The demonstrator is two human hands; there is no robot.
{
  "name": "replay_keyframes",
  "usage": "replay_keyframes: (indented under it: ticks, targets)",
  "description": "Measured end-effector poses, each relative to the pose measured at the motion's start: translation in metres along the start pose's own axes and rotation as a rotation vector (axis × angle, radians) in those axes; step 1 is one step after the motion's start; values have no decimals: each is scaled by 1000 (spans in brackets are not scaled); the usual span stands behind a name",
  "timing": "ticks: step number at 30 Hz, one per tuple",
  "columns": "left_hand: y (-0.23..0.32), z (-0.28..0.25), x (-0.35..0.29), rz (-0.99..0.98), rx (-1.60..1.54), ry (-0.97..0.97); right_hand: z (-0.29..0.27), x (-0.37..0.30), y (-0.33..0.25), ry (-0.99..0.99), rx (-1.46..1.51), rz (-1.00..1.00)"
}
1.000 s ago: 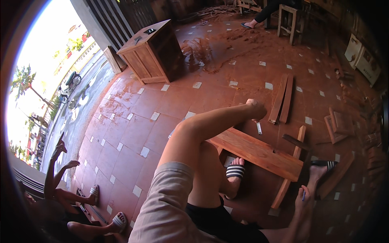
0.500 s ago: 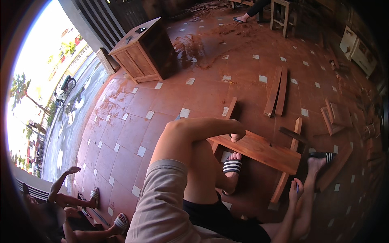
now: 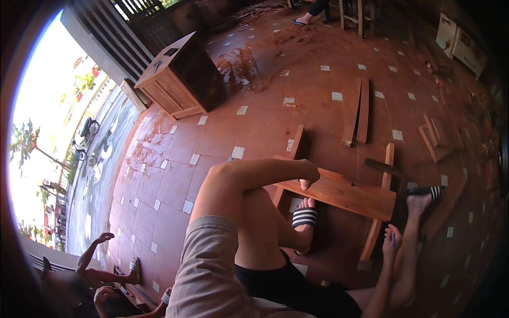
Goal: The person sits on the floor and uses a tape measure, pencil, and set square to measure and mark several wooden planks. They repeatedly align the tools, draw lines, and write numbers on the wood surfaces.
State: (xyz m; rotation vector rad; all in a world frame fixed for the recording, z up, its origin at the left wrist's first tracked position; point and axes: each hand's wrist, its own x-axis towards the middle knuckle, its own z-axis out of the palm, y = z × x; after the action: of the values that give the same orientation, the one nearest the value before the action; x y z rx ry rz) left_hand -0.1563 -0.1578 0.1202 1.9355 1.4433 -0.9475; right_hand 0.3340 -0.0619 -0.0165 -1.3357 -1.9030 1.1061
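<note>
My left arm bends across my raised knee, and the left hand (image 3: 308, 175) hangs with curled fingers in front of the far-left end of a wide reddish-brown wooden plank (image 3: 344, 194). Nothing shows in those fingers; whether they touch the wood I cannot tell. The plank lies across two narrower wooden bars (image 3: 373, 237). Just right of my right knee area, my right hand (image 3: 391, 241) is closed around a slim blue pen (image 3: 393, 239), near the plank's right end. A short dark strip of wood (image 3: 382, 166) rests by the right bar.
A wooden cabinet (image 3: 175, 79) stands at the far left with small dark items on top. Two long boards (image 3: 362, 111) and some panels (image 3: 439, 132) lie on the tiled floor. Another person sits at lower left, one hand (image 3: 104, 238) raised. A wooden stool (image 3: 361, 20) stands at the back.
The whole view has tilted and shifted slightly. My left hand has turned a little, with its fingers pointing further down; my right hand still holds the pen beside the plank.
</note>
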Motion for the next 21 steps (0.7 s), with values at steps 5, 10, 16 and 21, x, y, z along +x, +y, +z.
replay_keyframes:
  ticks: [5,10,16,21]
  targets:
    - [0,3,4,49,72,-36,0,2,3,-12,-17,13]
    - [1,4,8,65,131,-85,1,4,0,-7,-5,72]
    - [3,-2,2,109,137,-64,0,4,-3,4,-55,3]
    - [10,-15,-18,-80,-54,-44,-1,1,-8,-4,-51,-47]
